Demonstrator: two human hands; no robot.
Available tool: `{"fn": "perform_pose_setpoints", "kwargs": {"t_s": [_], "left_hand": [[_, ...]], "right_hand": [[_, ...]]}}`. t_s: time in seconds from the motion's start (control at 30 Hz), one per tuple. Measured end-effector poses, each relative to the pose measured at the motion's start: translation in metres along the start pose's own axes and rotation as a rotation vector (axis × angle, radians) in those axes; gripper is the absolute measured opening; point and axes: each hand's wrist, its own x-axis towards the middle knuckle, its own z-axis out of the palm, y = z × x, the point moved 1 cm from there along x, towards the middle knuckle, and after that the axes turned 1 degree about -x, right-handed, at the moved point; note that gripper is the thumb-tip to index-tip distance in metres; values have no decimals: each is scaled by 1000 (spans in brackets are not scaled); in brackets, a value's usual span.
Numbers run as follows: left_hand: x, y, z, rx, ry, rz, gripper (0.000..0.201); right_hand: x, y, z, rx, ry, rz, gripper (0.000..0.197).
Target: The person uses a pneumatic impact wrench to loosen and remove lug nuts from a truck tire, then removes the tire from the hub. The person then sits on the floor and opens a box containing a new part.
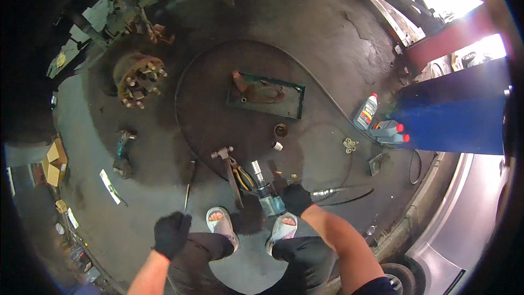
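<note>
My right hand [296, 199] wears a black glove and is closed around the handle of an air impact wrench [271, 203], low in front of my right foot. A long silver socket [257, 169] points away from the wrench's nose. A hose fitting [323, 192] shows past the hand's right side. My left hand [172, 234], gloved in black too, hangs beside my left knee with fingers curled in and nothing visible in them. Between the wrench and my left foot lie a hammer [231, 177] and yellow-handled pliers [242, 175]. A thin rod [190, 186] lies nearest the left hand.
A green tray [292, 110] with rusty parts lies ahead, ringed by a black hose [180, 79]. A rusty studded hub [137, 79] and a teal power tool [123, 155] are at left. To the right are bottles [364, 112], several nuts [350, 145] and a blue panel [453, 109].
</note>
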Motion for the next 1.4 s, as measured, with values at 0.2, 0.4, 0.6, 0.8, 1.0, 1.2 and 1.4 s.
{"fn": "perform_pose_setpoints", "kwargs": {"t_s": [0.2,0.4,0.6,0.8,1.0,1.2,1.4], "left_hand": [[229,-27,95,-184,-190,-18,42],[360,13,174,17,-124,207,57],[426,84,184,-306,53,86,44],[490,108,199,-361,336,51,61],[516,106,211,-254,138,-91,57],[517,105,205,-286,234,-54,71],[519,92,220,-327,305,22,66]], "right_hand": [[55,76,74,-77,109,-52,19],[87,108,92,0,41,-131,40],[90,121,103,154,119,-138,76],[106,133,84,196,42,-164,79],[108,142,82,120,-39,-183,81],[110,143,93,118,-48,-184,82],[106,136,77,135,-22,-177,85]]}}
